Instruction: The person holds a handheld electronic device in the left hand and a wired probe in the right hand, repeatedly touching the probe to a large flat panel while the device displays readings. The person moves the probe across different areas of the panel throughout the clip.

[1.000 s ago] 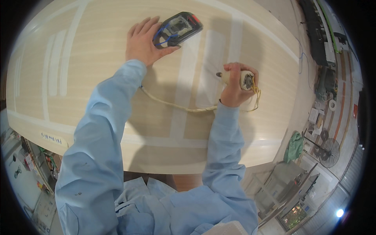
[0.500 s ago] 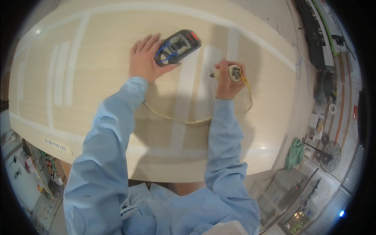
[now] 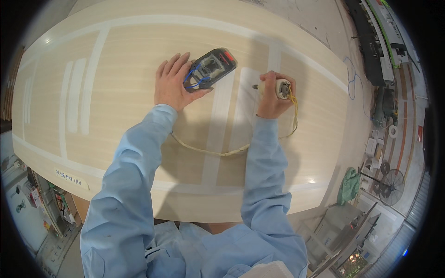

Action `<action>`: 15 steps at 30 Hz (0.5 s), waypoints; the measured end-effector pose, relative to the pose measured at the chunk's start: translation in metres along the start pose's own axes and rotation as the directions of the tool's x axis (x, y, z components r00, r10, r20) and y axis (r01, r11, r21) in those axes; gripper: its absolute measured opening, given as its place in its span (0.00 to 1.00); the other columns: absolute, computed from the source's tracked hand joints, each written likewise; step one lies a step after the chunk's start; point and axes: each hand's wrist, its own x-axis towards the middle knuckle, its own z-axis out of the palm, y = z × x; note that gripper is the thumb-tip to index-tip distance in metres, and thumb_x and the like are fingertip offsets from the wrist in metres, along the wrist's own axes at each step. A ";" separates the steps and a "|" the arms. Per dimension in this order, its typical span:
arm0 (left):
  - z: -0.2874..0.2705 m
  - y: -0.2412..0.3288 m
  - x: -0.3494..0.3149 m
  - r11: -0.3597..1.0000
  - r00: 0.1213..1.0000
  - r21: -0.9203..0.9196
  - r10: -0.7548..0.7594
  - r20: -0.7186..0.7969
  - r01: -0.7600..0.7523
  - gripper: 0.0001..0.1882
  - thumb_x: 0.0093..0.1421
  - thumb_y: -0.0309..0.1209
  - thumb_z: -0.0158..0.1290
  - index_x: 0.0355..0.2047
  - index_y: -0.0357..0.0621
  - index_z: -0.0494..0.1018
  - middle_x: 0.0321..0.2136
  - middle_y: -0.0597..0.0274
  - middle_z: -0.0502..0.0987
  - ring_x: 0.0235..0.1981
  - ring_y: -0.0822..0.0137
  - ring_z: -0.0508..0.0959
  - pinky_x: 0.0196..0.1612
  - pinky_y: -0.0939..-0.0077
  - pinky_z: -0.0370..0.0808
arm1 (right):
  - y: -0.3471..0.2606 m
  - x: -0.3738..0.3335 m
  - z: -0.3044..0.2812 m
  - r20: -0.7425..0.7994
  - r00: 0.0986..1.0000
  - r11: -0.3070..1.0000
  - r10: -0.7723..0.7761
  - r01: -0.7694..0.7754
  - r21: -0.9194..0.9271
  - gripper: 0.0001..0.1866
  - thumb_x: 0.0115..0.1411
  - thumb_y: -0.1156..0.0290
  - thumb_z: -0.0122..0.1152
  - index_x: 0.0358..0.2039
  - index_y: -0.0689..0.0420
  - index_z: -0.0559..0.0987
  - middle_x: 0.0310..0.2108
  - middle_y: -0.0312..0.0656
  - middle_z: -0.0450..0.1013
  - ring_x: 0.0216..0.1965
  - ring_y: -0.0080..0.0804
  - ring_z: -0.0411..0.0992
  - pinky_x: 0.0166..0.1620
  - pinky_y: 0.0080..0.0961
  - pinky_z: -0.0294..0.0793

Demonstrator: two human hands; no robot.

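Marking the big board (image 3: 139,55) is dark writing (image 3: 69,178). The spread left hand (image 3: 172,87) holds a black box (image 3: 215,67); the right hand (image 3: 273,103) curls around a cream tool (image 3: 283,88), right of the box.

To the left of the black pack (image 3: 214,67), my left hand (image 3: 174,83) is blocking the nearest approach, while farther left the pale panel (image 3: 130,55) is offering wide room. Beyond the pack, a broad stretch is lying open. To its right, a gap is running up to the cream tool (image 3: 282,88) in my right hand (image 3: 276,103), whose dark tip (image 3: 255,87) is jutting into that gap. On the pack's near side, a pale cable (image 3: 222,154) is curving between my sleeves (image 3: 132,160), obstructing a low pass.
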 end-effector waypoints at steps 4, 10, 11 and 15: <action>-0.002 0.000 0.001 1.000 1.000 -0.025 0.004 0.012 -0.004 0.45 0.44 0.56 0.72 0.55 0.38 0.75 0.66 0.56 0.70 0.69 0.51 0.65 0.71 0.47 0.59 | 0.001 0.007 0.010 0.026 0.998 0.998 0.061 -0.061 -0.007 0.09 0.61 0.79 0.68 0.35 0.62 0.74 0.29 0.43 0.79 0.30 0.27 0.79 0.35 0.23 0.80; -0.006 0.003 0.002 1.000 1.000 -0.026 0.009 0.025 -0.008 0.44 0.44 0.55 0.74 0.56 0.40 0.75 0.66 0.56 0.69 0.69 0.50 0.65 0.71 0.48 0.59 | -0.014 0.060 0.002 -0.115 0.989 0.991 -0.096 0.107 0.086 0.09 0.59 0.80 0.69 0.33 0.61 0.74 0.28 0.42 0.79 0.30 0.27 0.79 0.37 0.25 0.80; -0.007 0.003 0.002 1.000 0.999 -0.025 0.008 0.034 -0.008 0.44 0.44 0.55 0.74 0.56 0.41 0.75 0.66 0.56 0.69 0.69 0.50 0.65 0.71 0.48 0.58 | -0.012 0.077 0.002 -0.150 0.983 0.991 -0.102 0.114 0.073 0.09 0.59 0.79 0.69 0.33 0.61 0.74 0.27 0.42 0.79 0.30 0.27 0.79 0.37 0.25 0.80; -0.008 0.003 0.004 1.000 0.999 -0.017 0.006 0.050 -0.005 0.44 0.44 0.54 0.73 0.56 0.41 0.75 0.67 0.57 0.69 0.69 0.51 0.65 0.71 0.48 0.58 | 0.012 0.133 0.009 -0.222 0.973 0.998 -0.065 0.064 -0.012 0.10 0.59 0.76 0.70 0.33 0.60 0.74 0.26 0.41 0.79 0.30 0.26 0.79 0.36 0.22 0.79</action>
